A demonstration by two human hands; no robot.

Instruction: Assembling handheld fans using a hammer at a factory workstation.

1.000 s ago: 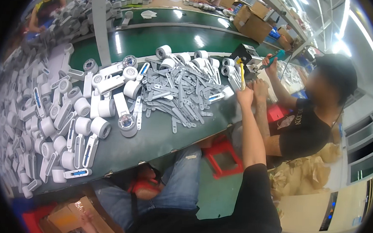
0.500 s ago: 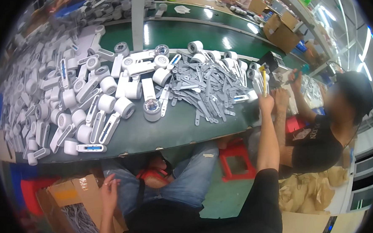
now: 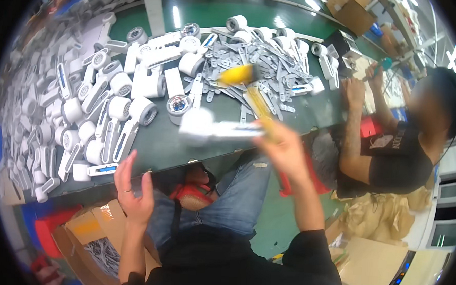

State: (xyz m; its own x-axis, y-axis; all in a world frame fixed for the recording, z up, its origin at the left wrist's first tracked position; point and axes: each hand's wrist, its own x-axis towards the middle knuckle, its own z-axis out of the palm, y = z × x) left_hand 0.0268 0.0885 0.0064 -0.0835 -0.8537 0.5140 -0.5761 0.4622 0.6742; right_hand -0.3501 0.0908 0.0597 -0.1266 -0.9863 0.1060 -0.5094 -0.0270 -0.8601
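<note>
My right hand (image 3: pixel 284 150) is closed round the handle of a yellow hammer (image 3: pixel 260 103), whose yellow-and-dark head points up and left. The same hand also grips the end of a white part (image 3: pixel 234 130) with a round head and a long handle; both are blurred by motion over the table's front. My left hand (image 3: pixel 135 192) is raised just off the front edge at the left, empty, fingers apart. Beyond the hands lies a pile of flat grey strips (image 3: pixel 242 58). A similar white part with an exposed round end (image 3: pixel 178 105) rests beside it.
Many white parts (image 3: pixel 80 109) cover the left of the dark green table (image 3: pixel 160 159). A co-worker (image 3: pixel 408 141) sits at the right, one hand holding a teal tool (image 3: pixel 384 63). A cardboard box (image 3: pixel 105 224) of grey strips stands below left, near a red stool (image 3: pixel 314 173).
My right hand has come back from the table's far right toward the middle, with the hammer and now a white part. My left hand has risen toward the table edge.
</note>
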